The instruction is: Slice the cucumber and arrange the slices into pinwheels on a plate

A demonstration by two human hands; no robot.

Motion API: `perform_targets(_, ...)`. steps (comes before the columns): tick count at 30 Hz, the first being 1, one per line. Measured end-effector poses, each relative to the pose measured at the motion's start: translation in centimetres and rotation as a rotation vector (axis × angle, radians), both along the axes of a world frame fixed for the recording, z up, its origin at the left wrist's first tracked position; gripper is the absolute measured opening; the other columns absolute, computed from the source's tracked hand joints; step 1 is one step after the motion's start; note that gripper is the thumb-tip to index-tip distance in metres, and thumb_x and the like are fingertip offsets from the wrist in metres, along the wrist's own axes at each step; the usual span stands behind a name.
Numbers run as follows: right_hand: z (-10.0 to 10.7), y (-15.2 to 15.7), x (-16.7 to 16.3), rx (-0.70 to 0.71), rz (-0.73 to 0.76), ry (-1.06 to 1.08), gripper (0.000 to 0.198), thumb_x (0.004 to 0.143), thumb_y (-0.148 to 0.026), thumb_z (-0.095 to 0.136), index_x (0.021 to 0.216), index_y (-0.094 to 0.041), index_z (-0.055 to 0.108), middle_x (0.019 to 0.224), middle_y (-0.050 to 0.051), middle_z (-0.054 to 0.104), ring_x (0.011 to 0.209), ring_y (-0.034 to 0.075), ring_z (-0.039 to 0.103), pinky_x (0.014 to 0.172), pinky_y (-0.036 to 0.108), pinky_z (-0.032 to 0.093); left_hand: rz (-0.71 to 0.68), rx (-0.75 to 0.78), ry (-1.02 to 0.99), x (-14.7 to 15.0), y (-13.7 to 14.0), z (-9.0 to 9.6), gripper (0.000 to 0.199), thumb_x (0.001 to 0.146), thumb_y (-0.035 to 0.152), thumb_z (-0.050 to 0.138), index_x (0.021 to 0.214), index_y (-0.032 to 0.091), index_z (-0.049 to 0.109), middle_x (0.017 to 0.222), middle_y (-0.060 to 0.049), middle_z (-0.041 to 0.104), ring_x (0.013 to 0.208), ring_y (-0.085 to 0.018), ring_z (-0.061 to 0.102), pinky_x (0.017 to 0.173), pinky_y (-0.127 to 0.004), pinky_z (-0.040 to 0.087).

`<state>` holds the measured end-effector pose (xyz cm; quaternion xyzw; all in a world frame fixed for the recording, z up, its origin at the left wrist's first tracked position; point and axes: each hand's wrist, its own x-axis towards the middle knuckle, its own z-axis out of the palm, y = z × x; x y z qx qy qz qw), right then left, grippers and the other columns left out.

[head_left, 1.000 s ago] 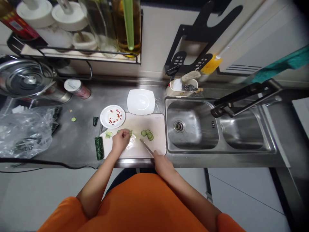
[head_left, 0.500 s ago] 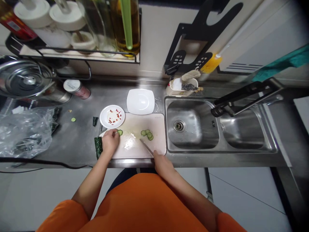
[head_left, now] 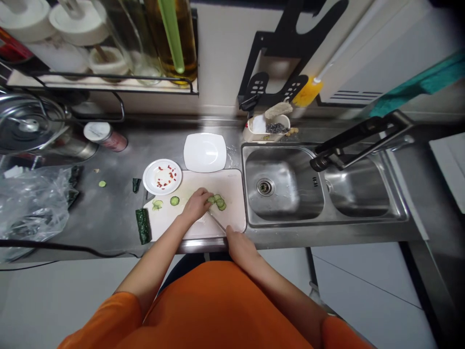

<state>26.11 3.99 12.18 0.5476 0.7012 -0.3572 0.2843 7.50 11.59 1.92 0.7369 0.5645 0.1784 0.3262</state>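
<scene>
Over the white cutting board [head_left: 232,182], my left hand [head_left: 197,205] has its fingertips closed on a cucumber slice [head_left: 211,199] at the left side of a small overlapping group of slices [head_left: 220,202]. My right hand [head_left: 240,245] grips a knife [head_left: 217,222] by its handle at the board's front edge. The blade points up and left, its tip just below the left fingers. A single cucumber slice [head_left: 175,200] lies farther left, with a few overlapping slices [head_left: 157,205] near the board's left edge. A dark green cucumber piece [head_left: 143,226] rests across that edge.
Behind the board are a white square plate [head_left: 204,151] and a round plate [head_left: 148,182] with red bits. To the right is a double sink [head_left: 286,194] with a black faucet [head_left: 319,162]. A plastic bag [head_left: 34,206] and a can [head_left: 105,135] stand left.
My left hand has moved right, from the lone slice on the left to the group near the knife, uncovering slices at the board's left. The view has shifted slightly; my right hand still holds the knife.
</scene>
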Motion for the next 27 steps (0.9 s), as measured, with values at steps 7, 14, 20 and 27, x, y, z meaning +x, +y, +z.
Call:
perform_targets(7,0.1,0.2,0.1,-0.018,-0.005,-0.002,0.041,0.085,0.000,0.031,0.122,-0.013,0.043,0.099,0.016,0.064,0.098,0.026,0.062,0.076,0.032,0.047,0.067,-0.040,-0.020,0.1,0.1,0.9,0.014,0.076,0.017,0.056,0.088,0.019,0.063,0.087,-0.004,0.058,0.084,-0.018,0.055,0.079,-0.031,0.046)
perform_targets(14,-0.2,0.3,0.5,-0.015,0.012,0.011,0.044,0.083,0.002,0.031,0.124,-0.013,0.041,0.099,0.015,0.063,0.097,0.026,0.061,0.075,0.031,0.046,0.228,-0.239,-0.062,-2.3,-0.8,2.2,0.012,0.079,0.024,0.052,0.082,0.020,0.063,0.067,0.003,0.060,0.061,-0.012,0.053,0.061,-0.023,0.041)
perform_targets(20,-0.9,0.0,0.9,0.007,-0.012,0.010,0.045,0.081,0.002,0.034,0.122,-0.016,0.042,0.092,0.012,0.064,0.094,0.023,0.062,0.072,0.027,0.043,0.197,-0.228,-0.010,-4.0,-0.8,2.5,0.017,0.079,0.025,0.051,0.083,0.021,0.068,0.077,0.002,0.067,0.072,-0.015,0.061,0.069,-0.025,0.045)
perform_targets(27,-0.7,0.4,0.6,0.040,-0.037,-0.026,0.042,0.083,0.001,0.036,0.122,-0.015,0.042,0.092,0.012,0.064,0.094,0.023,0.062,0.073,0.026,0.044,0.353,0.060,0.057,-2.7,-2.6,1.2,0.027,0.083,0.027,0.053,0.105,0.017,0.064,0.102,-0.009,0.066,0.096,-0.023,0.059,0.088,-0.035,0.045)
